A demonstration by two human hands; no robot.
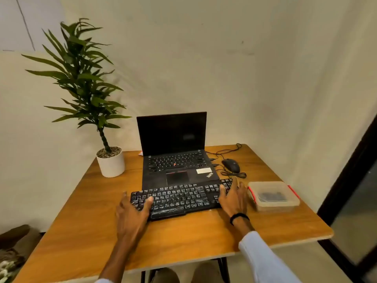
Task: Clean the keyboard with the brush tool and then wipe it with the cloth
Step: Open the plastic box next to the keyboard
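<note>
The keyboard (179, 198) is held at both ends: the left grip (132, 209) is closed round its left end with the thumb laid on the keys, and the right grip (232, 198) round its right end. It is set mid-bench (183, 237), just before the laptop (175, 160). A lidded box (273, 196) is crowded beside its right end. Bare room is left along the near and left edges.

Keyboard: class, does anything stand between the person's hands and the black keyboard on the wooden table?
Nothing visible does. The left hand and the right hand already hold the ends of the black dusty keyboard, thumbs on its keys.
</note>
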